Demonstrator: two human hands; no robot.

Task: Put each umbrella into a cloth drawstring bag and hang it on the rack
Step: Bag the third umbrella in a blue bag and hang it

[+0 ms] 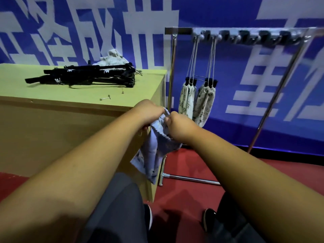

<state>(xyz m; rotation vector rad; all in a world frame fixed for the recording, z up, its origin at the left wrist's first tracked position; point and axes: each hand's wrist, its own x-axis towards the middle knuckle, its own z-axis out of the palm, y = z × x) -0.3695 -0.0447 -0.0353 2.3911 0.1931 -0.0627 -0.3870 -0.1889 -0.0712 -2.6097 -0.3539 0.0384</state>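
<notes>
A pale printed cloth drawstring bag (154,153) hangs in front of me beside the table's corner. My left hand (149,112) grips its top edge on the left, and my right hand (177,125) pinches the gathered mouth on the right. Whether an umbrella is inside I cannot tell. Several black folded umbrellas (84,77) lie piled on the yellow-green table (52,106), with a heap of spare cloth bags (112,57) behind them. On the metal rack (245,35), two filled bags (186,100) (204,104) hang by their cords from the leftmost hooks.
The rack's other hooks (273,37) to the right carry nothing. Small metal bits (105,98) lie on the table's near part. The rack's foot bar (189,178) crosses the red floor close to my shoes (209,218). A blue banner wall stands behind.
</notes>
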